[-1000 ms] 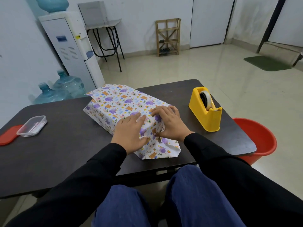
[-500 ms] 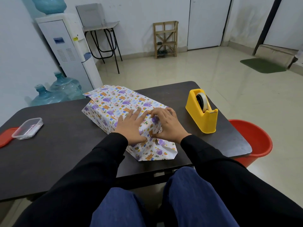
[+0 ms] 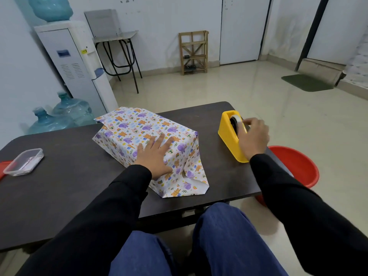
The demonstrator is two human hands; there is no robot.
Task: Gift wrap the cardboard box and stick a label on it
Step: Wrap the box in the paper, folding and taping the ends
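Dark tabletop (image 3: 59, 196) fills the foreground of a pale tiled room, with a red bucket (image 3: 294, 164) on the floor at its right edge; the cardboard box (image 3: 143, 128), already sheathed in animal-print paper, lies on the middle of the table with its long axis running from far left to near right; its near end is not yet closed, and loose paper splays onto the table there. The left hand (image 3: 154, 156) lies spread flat on top of the box, fingers straight and pointing away, pressing the paper down near that end. The yellow tape dispenser (image 3: 229, 136) stands well to the right of the box, so the right hand (image 3: 253, 136) is the nearer one; it hangs over the dispenser's top with fingers curled, seemingly pinching the free end of the tape (image 3: 235, 120), wrist angled inward. By my reading the strip must travel leftward to the seam under the left palm; that hand probably has to hold the paper down until the tape lands.
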